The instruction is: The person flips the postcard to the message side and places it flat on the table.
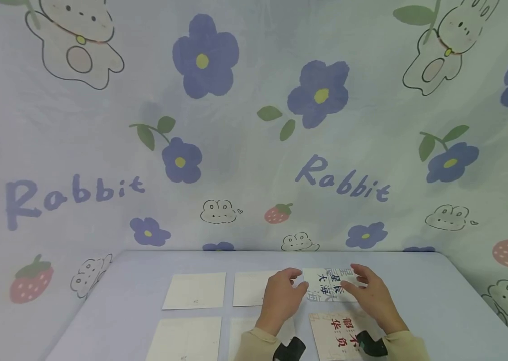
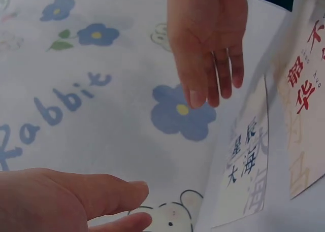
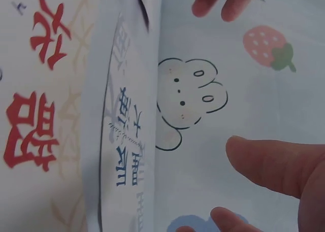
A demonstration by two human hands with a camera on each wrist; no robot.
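Note:
A card with dark blue brush characters (image 1: 317, 286) lies at the back right of the table. My left hand (image 1: 283, 296) is at its left edge, fingers and thumb spread apart. On the other side is my right hand (image 1: 374, 296), its thumb over the card's right part in the head view. Neither hand holds anything; in the left wrist view the right hand's fingers (image 2: 195, 90) hang loosely above the table. Nearer to me lies a cream card with red characters (image 1: 323, 333), partly covered by the right wrist and its dark band.
To the left lie several cream cards, nearly blank: a back-left card (image 1: 195, 291), a front-left card (image 1: 186, 338), a back-middle card (image 1: 247, 288) and a front-middle card (image 1: 242, 328), the latter two partly behind my left arm. A patterned cloth (image 1: 245, 150) hangs behind the table (image 1: 114, 301).

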